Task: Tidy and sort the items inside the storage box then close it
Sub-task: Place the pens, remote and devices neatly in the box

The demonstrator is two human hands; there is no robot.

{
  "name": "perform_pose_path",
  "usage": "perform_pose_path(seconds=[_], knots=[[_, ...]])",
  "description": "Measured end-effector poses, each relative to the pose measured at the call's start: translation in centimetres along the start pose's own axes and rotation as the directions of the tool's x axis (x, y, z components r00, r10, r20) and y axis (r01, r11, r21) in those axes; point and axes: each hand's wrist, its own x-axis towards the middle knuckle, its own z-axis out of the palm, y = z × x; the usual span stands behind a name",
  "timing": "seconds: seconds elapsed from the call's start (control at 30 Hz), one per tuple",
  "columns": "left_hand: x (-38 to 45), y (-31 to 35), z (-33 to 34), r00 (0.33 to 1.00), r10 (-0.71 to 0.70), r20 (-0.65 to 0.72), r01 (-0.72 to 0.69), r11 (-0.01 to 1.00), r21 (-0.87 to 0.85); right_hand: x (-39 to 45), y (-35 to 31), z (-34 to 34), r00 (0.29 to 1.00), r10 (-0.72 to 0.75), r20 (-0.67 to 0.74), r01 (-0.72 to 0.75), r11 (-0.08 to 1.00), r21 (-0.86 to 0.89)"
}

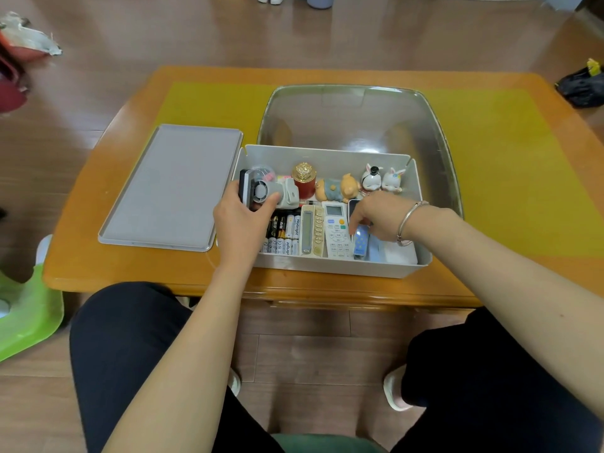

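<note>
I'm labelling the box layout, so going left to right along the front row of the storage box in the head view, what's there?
Batteries → beige remote → white remote → blue patterned item, under the right hand.

Bare forearms, silver bangle (408, 220) on the right wrist, dark navy trousers (130, 348), pale slippers (394, 392)

Orange wooden table (490, 282), yellow-green mat (506, 178) on it. On top: grey lid (170, 188), white storage box (327, 268), clear tub (353, 116) behind.
</note>
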Motion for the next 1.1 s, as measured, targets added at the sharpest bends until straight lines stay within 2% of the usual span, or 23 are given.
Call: perform_pose_path(seconds=[0.13,0.23,0.37,0.63,1.1], knots=[[0.0,-0.2,0.1,1.0,-0.001,0.0,0.001,1.0,0.005,-0.1,-0.1,0.8,0.999,0.037,-0.003,-0.036,0.981,0.19],[0.0,-0.2,0.1,1.0,0.001,0.001,-0.001,1.0,0.001,0.1,0.2,1.1,0.999,0.047,0.026,-0.051,0.986,0.16],[0.0,-0.2,0.0,1.0,0.005,0.002,-0.005,1.0,0.005,0.4,0.5,1.3,0.987,0.074,0.142,-0.095,0.985,0.143],[-0.1,-0.2,0.1,1.0,0.005,0.01,-0.005,1.0,0.001,0.8,0.3,2.7,0.995,0.087,0.038,-0.094,0.954,0.284],[0.1,-0.4,-0.1,1.0,-0.02,-0.007,0.019,0.999,-0.032,1.2,0.4,3.2,0.997,0.078,0.001,-0.077,0.983,0.165]])
